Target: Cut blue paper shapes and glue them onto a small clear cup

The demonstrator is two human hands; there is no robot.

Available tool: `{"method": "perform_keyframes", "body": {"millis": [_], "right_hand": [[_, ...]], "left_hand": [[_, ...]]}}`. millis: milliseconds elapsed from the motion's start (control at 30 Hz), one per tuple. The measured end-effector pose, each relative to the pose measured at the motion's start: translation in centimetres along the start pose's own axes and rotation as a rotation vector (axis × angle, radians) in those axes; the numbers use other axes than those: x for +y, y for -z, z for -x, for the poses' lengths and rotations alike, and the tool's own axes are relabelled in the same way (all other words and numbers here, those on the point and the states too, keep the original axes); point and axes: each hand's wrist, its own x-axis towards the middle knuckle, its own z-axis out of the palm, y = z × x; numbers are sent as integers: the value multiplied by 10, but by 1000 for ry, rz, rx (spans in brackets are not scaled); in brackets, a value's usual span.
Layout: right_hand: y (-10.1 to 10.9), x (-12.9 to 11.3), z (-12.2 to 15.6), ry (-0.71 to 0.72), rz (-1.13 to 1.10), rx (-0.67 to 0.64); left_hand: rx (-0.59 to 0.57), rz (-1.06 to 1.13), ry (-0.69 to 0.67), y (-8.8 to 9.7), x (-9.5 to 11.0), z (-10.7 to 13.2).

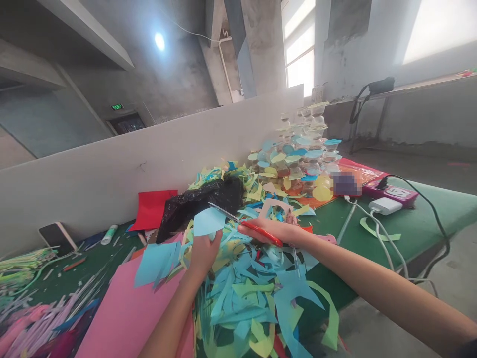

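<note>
My left hand (203, 253) pinches a light blue piece of paper (207, 221) and holds it up above the table. My right hand (274, 231) grips red-handled scissors (248, 224), whose metal blades point left and meet the top edge of the blue paper. Both hands hover over a deep heap of blue, green and yellow paper scraps (253, 298) on the green table (421, 223).
A pink sheet (122, 318) lies at the front left, a red sheet (152, 209) and a black plastic bag (201, 201) behind it. A phone (55, 237) and glue stick (109, 234) lean near the white partition. Stacked cups with paper discs (305, 149), a power strip (391, 191) and cables lie right.
</note>
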Motion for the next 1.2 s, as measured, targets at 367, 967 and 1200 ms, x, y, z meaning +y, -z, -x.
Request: {"method": "perform_keyframes", "body": {"millis": [367,967,1200], "right_hand": [[1,-2,-6,-98,-76,147],[1,6,-1,45,-69,75],[0,-5,2,12,23,-61]], "left_hand": [[0,32,15,0,4,1],[163,163,143,1,1,0],[143,179,93,3,5,-2]]}}
